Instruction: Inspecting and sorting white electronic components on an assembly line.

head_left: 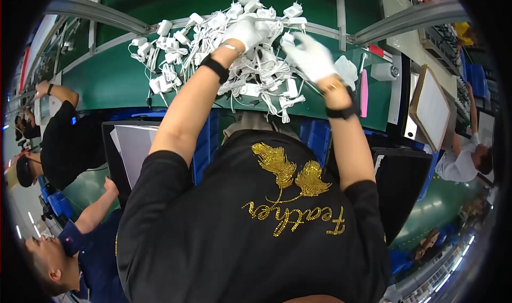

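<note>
A large tangled heap of white power adapters (250, 90) with bundled white cables (200, 42) lies on the green worktop. Both my hands wear white gloves. My left hand (247, 32) is curled over the far middle of the heap, its fingertips lost among the white parts; what it grips cannot be made out. To its right, my right hand (312, 58) has thumb and fingers closed about a white power adapter (287, 38) at the heap's right edge. The white gloves and white parts partly blend together.
Right of the heap lie a crumpled white plastic bag (346, 71), a pink strip (364, 92) and a grey cylindrical container (385, 71). A metal rail (120, 19) crosses behind. Black bins (402, 180) flank me below the table edge. Other people (69, 138) are at both sides.
</note>
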The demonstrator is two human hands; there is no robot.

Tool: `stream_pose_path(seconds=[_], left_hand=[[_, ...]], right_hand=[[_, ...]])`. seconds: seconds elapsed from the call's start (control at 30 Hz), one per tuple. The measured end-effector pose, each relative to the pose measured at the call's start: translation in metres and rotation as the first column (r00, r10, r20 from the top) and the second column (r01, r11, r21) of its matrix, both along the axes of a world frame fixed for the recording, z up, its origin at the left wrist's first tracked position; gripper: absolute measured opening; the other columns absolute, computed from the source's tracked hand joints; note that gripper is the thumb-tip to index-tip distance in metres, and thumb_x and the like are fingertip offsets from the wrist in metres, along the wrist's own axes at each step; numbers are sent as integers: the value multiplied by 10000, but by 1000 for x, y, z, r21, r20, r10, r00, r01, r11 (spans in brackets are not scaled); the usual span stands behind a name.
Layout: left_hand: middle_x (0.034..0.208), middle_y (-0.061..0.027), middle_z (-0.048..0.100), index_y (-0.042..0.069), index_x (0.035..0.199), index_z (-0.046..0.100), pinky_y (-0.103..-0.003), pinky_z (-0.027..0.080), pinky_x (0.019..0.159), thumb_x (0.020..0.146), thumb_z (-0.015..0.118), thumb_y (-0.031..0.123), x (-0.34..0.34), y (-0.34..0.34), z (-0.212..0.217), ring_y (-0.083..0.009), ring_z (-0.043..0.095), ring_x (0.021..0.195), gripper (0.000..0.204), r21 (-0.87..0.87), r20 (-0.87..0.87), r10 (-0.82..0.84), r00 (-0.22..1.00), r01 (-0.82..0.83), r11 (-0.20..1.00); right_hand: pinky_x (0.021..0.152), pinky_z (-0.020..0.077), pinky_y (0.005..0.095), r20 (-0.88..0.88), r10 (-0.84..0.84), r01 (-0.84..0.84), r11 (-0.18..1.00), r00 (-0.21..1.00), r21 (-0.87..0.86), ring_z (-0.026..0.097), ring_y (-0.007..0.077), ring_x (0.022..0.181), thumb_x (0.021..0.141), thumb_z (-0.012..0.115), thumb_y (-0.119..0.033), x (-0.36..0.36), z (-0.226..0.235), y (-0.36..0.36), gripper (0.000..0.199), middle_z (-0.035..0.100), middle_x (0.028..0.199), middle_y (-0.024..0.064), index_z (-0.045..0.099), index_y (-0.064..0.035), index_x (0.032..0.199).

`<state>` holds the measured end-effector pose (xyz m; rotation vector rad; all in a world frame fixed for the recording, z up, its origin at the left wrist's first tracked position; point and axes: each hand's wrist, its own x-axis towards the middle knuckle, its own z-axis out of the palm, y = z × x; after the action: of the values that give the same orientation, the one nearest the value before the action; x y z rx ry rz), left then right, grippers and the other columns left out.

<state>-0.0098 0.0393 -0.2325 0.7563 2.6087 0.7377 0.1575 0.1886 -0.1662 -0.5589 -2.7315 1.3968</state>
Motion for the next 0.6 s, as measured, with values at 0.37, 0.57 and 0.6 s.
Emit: stream_pose_path(seconds=[0.37,0.57,0.6], left_hand=[[1098,-113,632,11,1235,542,-335,547,787,950,573,269,26,-91,32,-209,651,930,386,809,542,60,838,-540,232],[1121,-107,610,49,1259,498,-368,561,808,964,562,285,31,-107,41,-223,632,969,383,617,733,-305,608,-783,-78],[1121,-107,610,49,1259,498,-368,561,808,964,562,285,32,-105,41,-223,632,969,383,622,729,-310,611,-780,-75]], right_hand=[[809,524,425,357,277,-379,889,892,257,661,387,914,848,523,-466,-70,-62,-26,481,679,943,241,734,-42,925],[721,534,306,-194,-137,104,980,971,-169,698,210,848,918,590,-183,-38,-8,-54,255,716,898,143,709,-6,1057],[710,532,278,-221,-268,172,910,938,-377,697,168,841,923,602,-110,-35,3,-61,219,719,891,120,702,2,1082]])
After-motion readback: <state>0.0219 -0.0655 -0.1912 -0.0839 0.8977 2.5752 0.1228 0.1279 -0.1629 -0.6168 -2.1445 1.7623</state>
